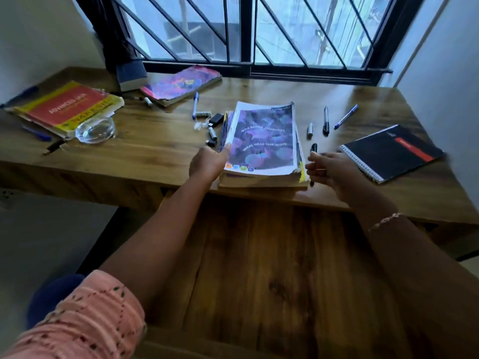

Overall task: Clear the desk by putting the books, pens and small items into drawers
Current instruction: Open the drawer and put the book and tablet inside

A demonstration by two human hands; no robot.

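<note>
Book stack [261,141] lies between your hands, long axis running away; left hand [207,164] grips near edge, right hand [329,169] loose, empty, just beside.

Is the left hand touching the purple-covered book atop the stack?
Touching. The head view shows the left hand at the left edge of the purple-covered book, its thumb lying on the cover.

Head cam, 1 view only, wide-angle: looks fwd & down across desk [155,151] toward barred window [248,32] at back. Close range, desk fills mid-frame w/ edges bowed by lens.
</note>
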